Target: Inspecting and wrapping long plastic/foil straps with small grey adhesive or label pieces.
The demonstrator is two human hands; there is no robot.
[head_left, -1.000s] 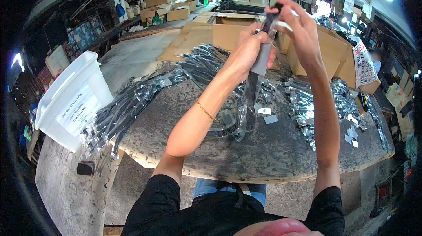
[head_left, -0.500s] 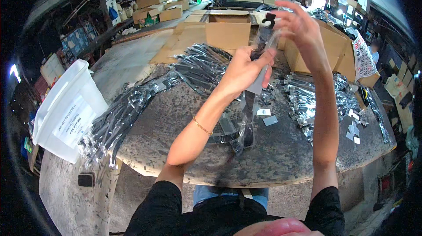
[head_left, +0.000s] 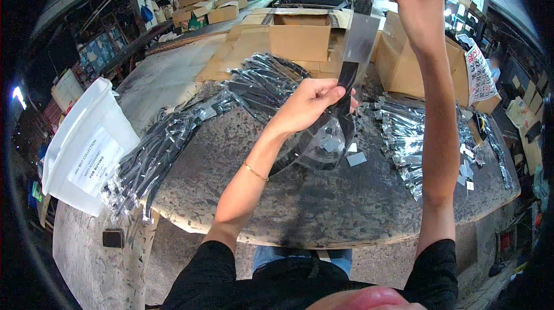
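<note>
Left hand (head_left: 314, 101): your grip clasps the black strap (head_left: 348, 73) in its clear sleeve (head_left: 362, 66).
Right hand (head_left: 418, 7): your grip pinches the sleeve's upper end.
Strap: held up, slightly tilted, over the counter (head_left: 248, 200), a grey card (head_left: 361, 36) showing between your hands.
White bin (head_left: 95, 148): left of you, beside wrapped straps (head_left: 167, 143).
Shiny packets (head_left: 404, 137): to your right.

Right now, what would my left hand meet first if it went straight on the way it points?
Beyond the black strip it grips, your left hand would probably meet the large cardboard box at right, though depth is unclear.
</note>
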